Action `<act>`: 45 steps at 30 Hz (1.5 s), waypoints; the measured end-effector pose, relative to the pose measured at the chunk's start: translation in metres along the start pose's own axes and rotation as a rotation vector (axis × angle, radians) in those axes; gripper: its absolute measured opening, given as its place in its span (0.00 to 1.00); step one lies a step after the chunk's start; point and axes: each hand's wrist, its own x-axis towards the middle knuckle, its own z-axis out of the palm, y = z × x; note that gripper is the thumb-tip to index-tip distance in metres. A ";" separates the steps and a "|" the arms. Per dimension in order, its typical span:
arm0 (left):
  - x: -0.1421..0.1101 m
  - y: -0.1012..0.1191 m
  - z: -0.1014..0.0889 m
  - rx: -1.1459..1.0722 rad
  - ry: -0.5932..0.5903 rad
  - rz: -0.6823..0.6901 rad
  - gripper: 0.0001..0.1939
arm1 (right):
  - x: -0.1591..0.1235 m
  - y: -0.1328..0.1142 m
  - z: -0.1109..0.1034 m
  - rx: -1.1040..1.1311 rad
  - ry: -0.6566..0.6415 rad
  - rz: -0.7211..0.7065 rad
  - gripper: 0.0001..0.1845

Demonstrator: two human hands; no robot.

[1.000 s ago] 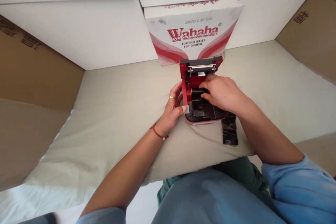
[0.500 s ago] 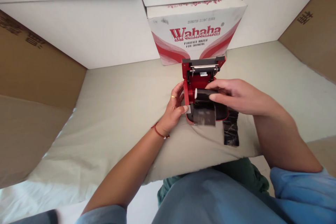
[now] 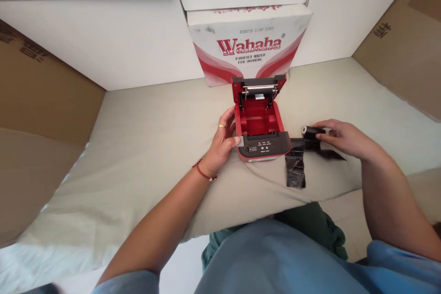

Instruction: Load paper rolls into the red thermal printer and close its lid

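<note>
A small red and black label printer (image 3: 264, 148) sits on the cloth with its lid tipped up at the back and its red inner bay bare. My left hand (image 3: 220, 144) grips the printer's left side, the thumb on a grey tab at the front corner and the fingers along the side wall. To the right of the printer, my right hand (image 3: 344, 138) holds a black roll (image 3: 311, 132) with a pale core between thumb and fingers. A loose black tail hangs from the roll onto the cloth. A separate-looking crinkled black strip (image 3: 295, 171) lies beside the printer's front right corner.
Behind the printer stands a white and red Wahaha water carton (image 3: 250, 48), with large white boxes (image 3: 144, 41) around it. Brown cardboard boxes flank the left (image 3: 44, 87) and right (image 3: 403, 41). Pale green cloth (image 3: 155, 147) covers the surface up to my lap.
My right hand has carried the black roll out of the printer's bay to the right, down near the cloth. My left hand keeps its hold on the printer. The view has shifted slightly.
</note>
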 end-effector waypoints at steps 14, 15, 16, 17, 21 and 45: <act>0.000 0.001 0.003 -0.058 0.025 -0.034 0.48 | -0.022 -0.059 0.043 -0.192 -0.193 -0.215 0.21; 0.000 0.001 0.004 -0.064 0.030 -0.034 0.48 | -0.026 -0.063 0.034 -0.152 -0.229 -0.229 0.20; 0.000 0.001 0.005 -0.070 0.031 -0.031 0.48 | -0.030 -0.067 0.020 -0.079 -0.283 -0.259 0.19; 0.000 0.001 0.005 -0.074 0.028 -0.027 0.48 | -0.035 -0.072 0.002 0.019 -0.353 -0.304 0.18; 0.001 0.000 0.006 -0.064 0.016 -0.013 0.49 | -0.043 -0.103 -0.068 0.248 -0.466 -0.433 0.14; -0.031 0.049 0.055 1.060 0.147 0.705 0.29 | 0.059 -0.195 0.050 -0.338 -0.152 -0.231 0.20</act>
